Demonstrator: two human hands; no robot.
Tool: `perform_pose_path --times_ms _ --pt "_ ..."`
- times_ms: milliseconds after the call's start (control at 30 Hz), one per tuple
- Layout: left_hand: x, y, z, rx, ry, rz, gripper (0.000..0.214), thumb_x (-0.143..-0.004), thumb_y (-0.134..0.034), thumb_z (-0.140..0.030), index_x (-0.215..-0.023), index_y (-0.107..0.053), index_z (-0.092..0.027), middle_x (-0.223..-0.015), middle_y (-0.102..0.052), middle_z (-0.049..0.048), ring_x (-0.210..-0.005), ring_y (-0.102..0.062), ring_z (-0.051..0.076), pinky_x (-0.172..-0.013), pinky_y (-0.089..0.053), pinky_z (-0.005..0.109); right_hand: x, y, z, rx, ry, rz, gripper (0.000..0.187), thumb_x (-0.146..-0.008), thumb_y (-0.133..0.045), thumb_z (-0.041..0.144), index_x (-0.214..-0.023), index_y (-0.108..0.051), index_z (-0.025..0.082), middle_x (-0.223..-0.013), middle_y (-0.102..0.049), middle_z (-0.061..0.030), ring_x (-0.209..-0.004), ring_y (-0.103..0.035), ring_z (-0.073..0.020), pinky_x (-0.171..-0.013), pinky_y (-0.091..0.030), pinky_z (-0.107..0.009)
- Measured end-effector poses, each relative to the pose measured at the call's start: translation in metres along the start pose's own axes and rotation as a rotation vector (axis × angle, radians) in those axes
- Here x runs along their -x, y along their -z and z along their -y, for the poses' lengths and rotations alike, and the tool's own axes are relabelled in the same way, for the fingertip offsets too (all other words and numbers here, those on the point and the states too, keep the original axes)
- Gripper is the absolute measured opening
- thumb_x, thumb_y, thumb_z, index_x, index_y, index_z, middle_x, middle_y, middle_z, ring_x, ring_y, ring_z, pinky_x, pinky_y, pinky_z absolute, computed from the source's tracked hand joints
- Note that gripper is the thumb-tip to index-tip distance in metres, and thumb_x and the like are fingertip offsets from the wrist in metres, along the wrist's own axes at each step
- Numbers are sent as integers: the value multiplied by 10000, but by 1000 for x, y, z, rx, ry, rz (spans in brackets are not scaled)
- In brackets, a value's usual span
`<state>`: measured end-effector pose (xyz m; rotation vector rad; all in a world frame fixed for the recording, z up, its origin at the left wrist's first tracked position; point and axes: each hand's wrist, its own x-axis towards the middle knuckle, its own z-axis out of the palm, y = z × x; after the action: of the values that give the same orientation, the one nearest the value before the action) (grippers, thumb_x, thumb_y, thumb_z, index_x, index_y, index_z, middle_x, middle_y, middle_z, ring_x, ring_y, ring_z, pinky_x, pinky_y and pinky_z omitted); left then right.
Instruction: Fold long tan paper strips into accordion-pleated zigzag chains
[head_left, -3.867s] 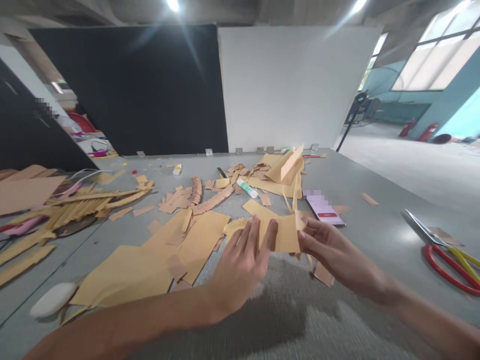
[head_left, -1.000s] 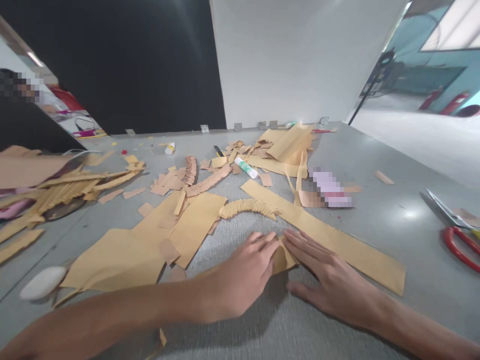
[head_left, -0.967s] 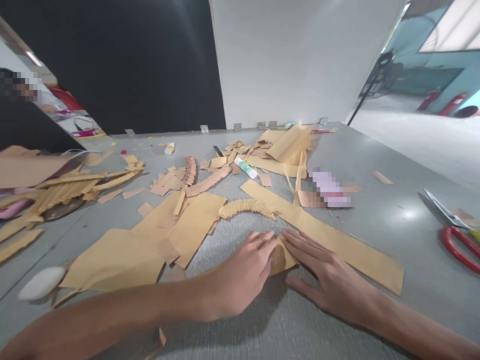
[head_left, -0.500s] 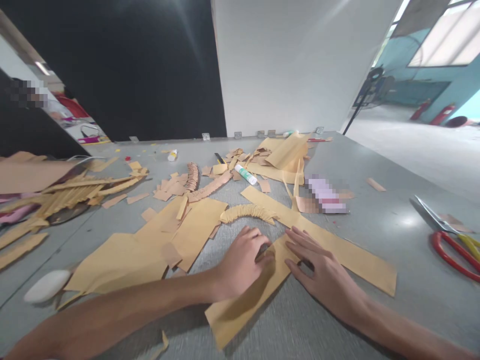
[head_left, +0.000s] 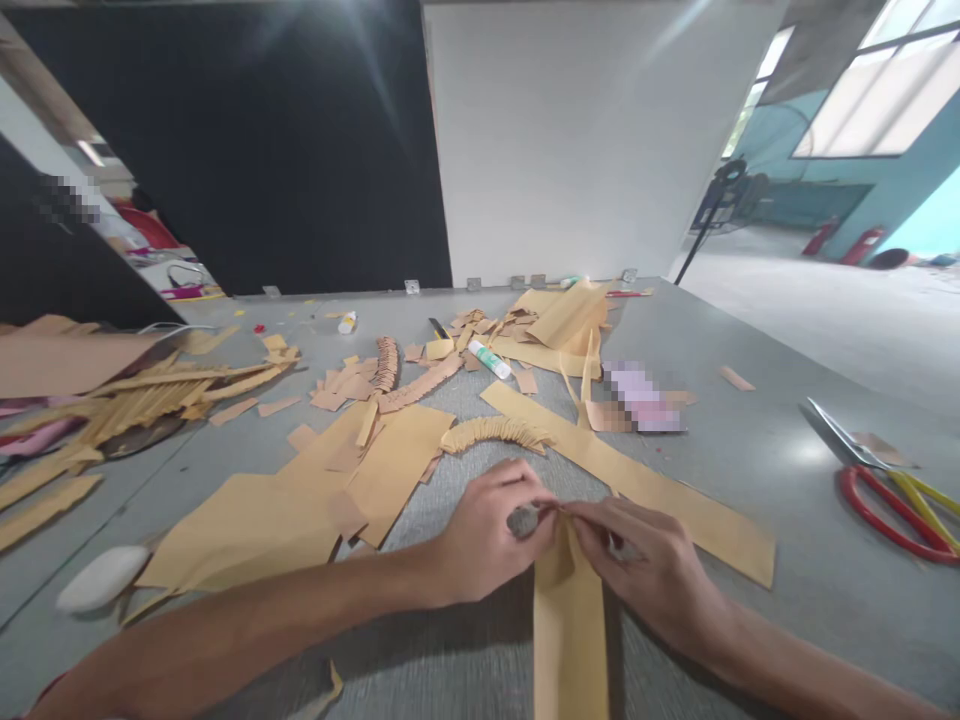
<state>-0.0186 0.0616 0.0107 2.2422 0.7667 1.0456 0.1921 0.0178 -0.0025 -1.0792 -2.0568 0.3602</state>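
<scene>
Both hands pinch the far end of a tan paper strip (head_left: 570, 630), which runs from the fingertips down toward the near edge of the view. My left hand (head_left: 491, 535) grips it with thumb and forefinger curled together. On the other side of the same end, my right hand (head_left: 652, 560) pinches with thumb and fingers. The fingertips nearly meet, and the exact edge between them is hidden. Just beyond the hands lies a curved, finely pleated paper piece (head_left: 495, 432). A long flat paper strip (head_left: 675, 490) stretches from behind it to the right.
Red-and-yellow-handled scissors (head_left: 892, 510) lie at the right. A glue stick (head_left: 489, 360) rests among paper scraps near the middle. Larger paper sheets (head_left: 232, 530) and a white rounded object (head_left: 103, 578) are at the left. Black and white panels (head_left: 600, 140) stand behind the grey table.
The paper strip has swung from diagonal to nearly straight toward me, its far end lifted. My hands went from lying on it to pinching that end. The view shifted slightly.
</scene>
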Motion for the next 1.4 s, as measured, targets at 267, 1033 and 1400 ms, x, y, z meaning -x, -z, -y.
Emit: perform_pose_path --times_ms 267,1033,1400 --pt "5 -5 -3 -12 65 -7 114 -773 -629 -96 -789 -726 -153 -741 -604 24 -674 -567 138 -601 -433 249 3 -8 -1 135 141 48 166 -971 -530 113 -972 -678 187 -689 -635 -1 -607 -588 -146 -592 -407 -300" --pt "8 -10 6 -62 -143 56 250 -983 -508 -195 -845 -707 -134 -746 -594 54 -655 -563 131 -581 -441 234 -4 -3 4 -23 -135 44 127 -881 -547 153 -841 -652 211 -639 -621 29 -524 -534 -121 -546 -441 -241" --pt "0 2 14 -145 26 -301 208 -968 -571 -211 -799 -681 -162 -721 -552 14 -620 -494 113 -578 -398 241 -20 23 -19 -412 -429 104 182 -970 -543 340 -935 -648 196 -751 -700 -33 -620 -663 -165 -539 -517 -254"
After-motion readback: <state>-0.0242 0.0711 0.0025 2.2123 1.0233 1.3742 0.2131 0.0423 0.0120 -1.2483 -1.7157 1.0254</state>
